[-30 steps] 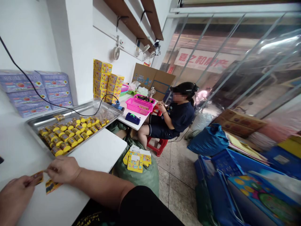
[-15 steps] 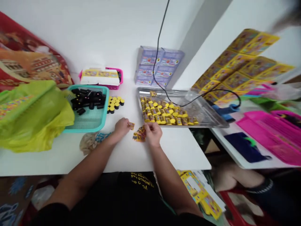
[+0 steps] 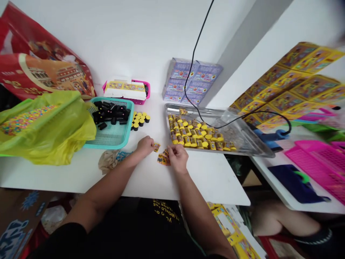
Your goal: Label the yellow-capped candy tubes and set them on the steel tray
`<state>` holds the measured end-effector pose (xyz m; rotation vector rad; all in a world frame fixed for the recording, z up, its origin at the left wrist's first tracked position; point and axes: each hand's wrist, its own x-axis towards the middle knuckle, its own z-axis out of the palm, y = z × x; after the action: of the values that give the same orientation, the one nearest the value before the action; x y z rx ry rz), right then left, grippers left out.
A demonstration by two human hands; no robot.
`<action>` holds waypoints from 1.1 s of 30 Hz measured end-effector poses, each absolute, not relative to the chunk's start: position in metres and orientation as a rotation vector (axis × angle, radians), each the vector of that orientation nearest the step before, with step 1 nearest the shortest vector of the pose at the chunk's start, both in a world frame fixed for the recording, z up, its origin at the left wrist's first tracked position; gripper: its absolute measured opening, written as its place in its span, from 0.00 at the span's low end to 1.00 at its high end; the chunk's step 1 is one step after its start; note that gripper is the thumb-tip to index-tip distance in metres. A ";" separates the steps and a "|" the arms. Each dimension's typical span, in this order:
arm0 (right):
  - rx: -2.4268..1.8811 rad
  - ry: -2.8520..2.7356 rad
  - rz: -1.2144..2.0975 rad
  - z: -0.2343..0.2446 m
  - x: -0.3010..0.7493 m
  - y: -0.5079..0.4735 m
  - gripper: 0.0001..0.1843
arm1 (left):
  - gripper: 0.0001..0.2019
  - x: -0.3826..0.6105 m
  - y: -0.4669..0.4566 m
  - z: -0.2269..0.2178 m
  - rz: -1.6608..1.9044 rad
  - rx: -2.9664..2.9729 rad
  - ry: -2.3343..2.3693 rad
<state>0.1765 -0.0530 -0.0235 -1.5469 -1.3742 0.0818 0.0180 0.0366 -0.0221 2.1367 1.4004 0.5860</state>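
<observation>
Pinched in the fingers of my left hand (image 3: 145, 146) is a small yellow-and-brown printed wrapper (image 3: 156, 147). My right hand (image 3: 179, 158) is closed, thumb and fingertips together, at the right edge of a little heap of similar printed wrappers (image 3: 163, 158) on the white table (image 3: 151, 183). What its fingertips hold, if anything, is too small to make out. Beyond my right hand, a metal tray (image 3: 258, 151) carries many wrapped yellow-capped pieces (image 3: 188, 133). Black pieces with yellow tops (image 3: 141, 120) stand grouped past my left hand.
A teal basket (image 3: 107, 144) of black pieces stands left, beside a yellow-green plastic bag (image 3: 64, 140). Purple boxes (image 3: 185, 81) and yellow boxes (image 3: 275, 90) are stacked behind. A black cable (image 3: 198, 39) crosses the tray. Another person's leg (image 3: 280, 219) shows at right.
The camera has turned slightly, so the scene sits farther right in view. Both hands stay at nearly the same spot by the heap, the left one still pinching the wrapper.
</observation>
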 end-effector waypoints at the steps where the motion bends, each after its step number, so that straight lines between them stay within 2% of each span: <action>1: -1.534 -1.398 0.107 -0.022 0.176 -0.052 0.11 | 0.08 0.016 0.036 -0.022 0.627 2.075 1.355; 5: -1.462 -1.569 0.285 -0.012 0.172 -0.049 0.11 | 0.11 0.012 0.027 -0.016 0.694 1.834 1.078; 7: -1.463 -1.606 0.364 -0.005 0.170 -0.047 0.07 | 0.12 0.012 0.021 -0.008 0.691 1.747 0.912; 11: -1.424 -1.300 0.494 0.005 0.164 -0.040 0.11 | 0.14 0.015 0.015 0.005 0.711 1.466 0.801; 14: -1.321 -1.039 0.586 0.005 0.160 -0.031 0.15 | 0.14 0.017 0.014 0.011 0.730 1.399 0.879; 17: -1.266 -0.928 0.582 -0.001 0.157 -0.024 0.16 | 0.13 0.007 0.009 0.016 0.696 1.703 1.127; 21: -1.247 -0.917 0.582 -0.012 0.154 -0.024 0.15 | 0.14 -0.029 -0.019 0.016 0.478 2.290 1.438; 23: -1.257 -0.925 0.647 -0.016 0.151 -0.025 0.15 | 0.17 -0.052 -0.035 0.009 0.306 2.393 1.511; 25: -1.272 -0.945 0.703 -0.017 0.150 -0.027 0.15 | 0.15 -0.071 -0.043 -0.002 0.249 2.431 1.493; 29: -1.291 -0.982 0.736 -0.017 0.148 -0.028 0.14 | 0.14 -0.088 -0.041 -0.019 0.408 2.389 1.480; 33: -1.284 -0.931 0.794 -0.014 0.143 -0.031 0.16 | 0.10 -0.079 -0.033 -0.014 0.613 2.169 1.544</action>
<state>0.1433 -0.0312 -0.0138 -1.2842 -0.9312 0.7939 -0.0785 -0.0334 -0.0136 2.1694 1.5443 0.6130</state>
